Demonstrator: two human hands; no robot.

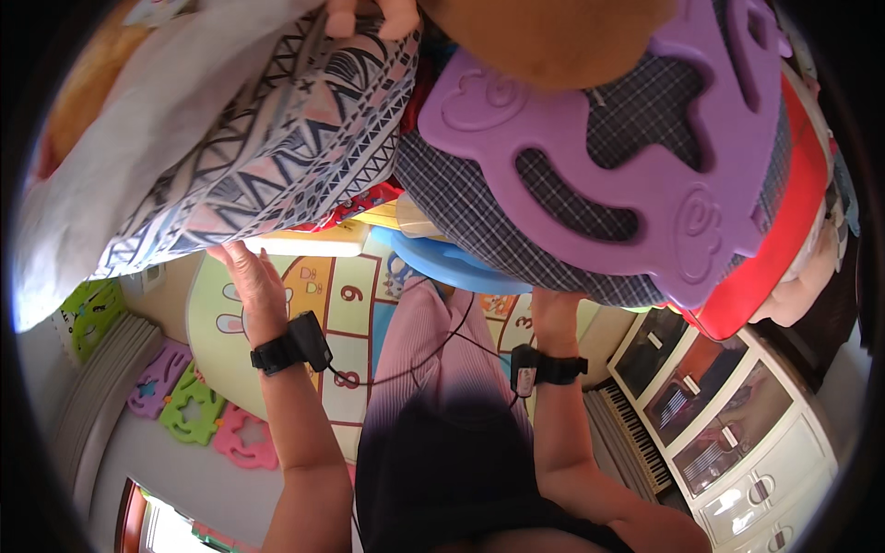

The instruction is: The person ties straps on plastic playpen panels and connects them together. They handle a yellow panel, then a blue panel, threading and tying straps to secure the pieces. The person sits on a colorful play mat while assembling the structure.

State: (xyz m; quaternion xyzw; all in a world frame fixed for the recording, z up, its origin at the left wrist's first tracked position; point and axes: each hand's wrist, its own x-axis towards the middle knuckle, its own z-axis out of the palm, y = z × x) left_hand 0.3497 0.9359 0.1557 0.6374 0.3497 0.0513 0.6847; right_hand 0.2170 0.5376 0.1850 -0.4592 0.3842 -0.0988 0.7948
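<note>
The left hand [253, 284] stands at the lower edge of a patterned fabric [277, 147], white with dark zigzags and pink patches, at upper left. Its fingers run up to this edge and their tips are partly covered; whether it grasps the fabric or only supports it cannot be told.

The right hand [556, 321] is beneath the lower edge of a dark plaid fabric [442, 184] at upper right. Its fingers are hidden, so its grip cannot be determined.

A purple plastic panel [553, 175] with a star-shaped cutout and curved slots lies against the plaid fabric, which shows through the openings. A red item [800, 184] adjoins the panel's right side. A rounded brown object [553, 41] overlaps the panel's upper part. A pale cloth [120, 184] covers the left portion of the patterned fabric. Between the two fabrics, lower down, a curved blue piece [452, 263] is visible.

Each wrist bears a black strap with a device, joined by cable. Below is a printed mat [221, 323]. Purple, green and pink panels [192, 407] are at left; a keyboard [636, 438] and white cabinet [737, 429] are at right.
</note>
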